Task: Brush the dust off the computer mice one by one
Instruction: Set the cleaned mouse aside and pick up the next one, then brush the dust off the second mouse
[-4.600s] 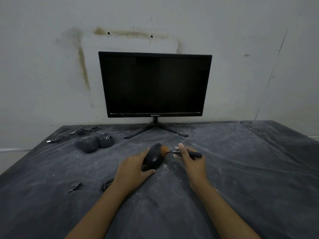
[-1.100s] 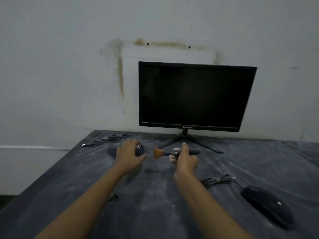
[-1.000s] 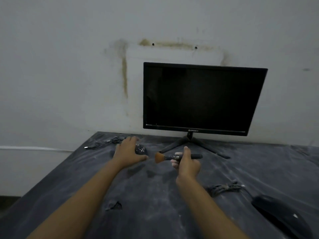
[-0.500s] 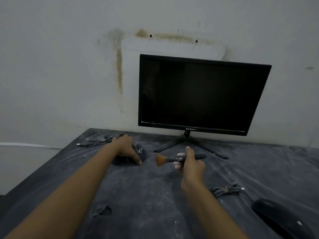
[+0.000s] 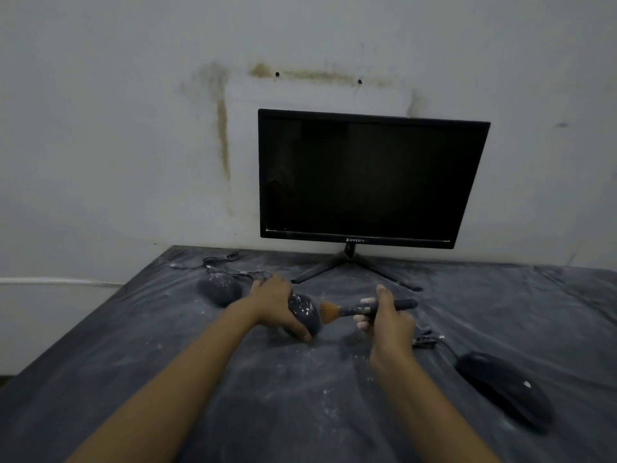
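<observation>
My left hand (image 5: 275, 304) grips a dust-speckled dark mouse (image 5: 305, 312) just above the dark cloth, near the middle of the table. My right hand (image 5: 384, 320) holds a brush (image 5: 354, 309) by its dark handle, and the orange bristles touch the right side of that mouse. Behind and to the left lies a second dusty mouse (image 5: 218, 289) with its cable. A clean black mouse (image 5: 504, 390) rests at the right, its cable bundled beside my right wrist.
A black monitor (image 5: 367, 178) on a splayed stand sits against the wall at the back. The dark cloth (image 5: 300, 396) over the table is wrinkled and streaked with white dust. The table's left edge drops off toward the floor.
My left hand has picked up a dusty mouse from the back left and brought it toward the middle. The brush in my right hand now meets it.
</observation>
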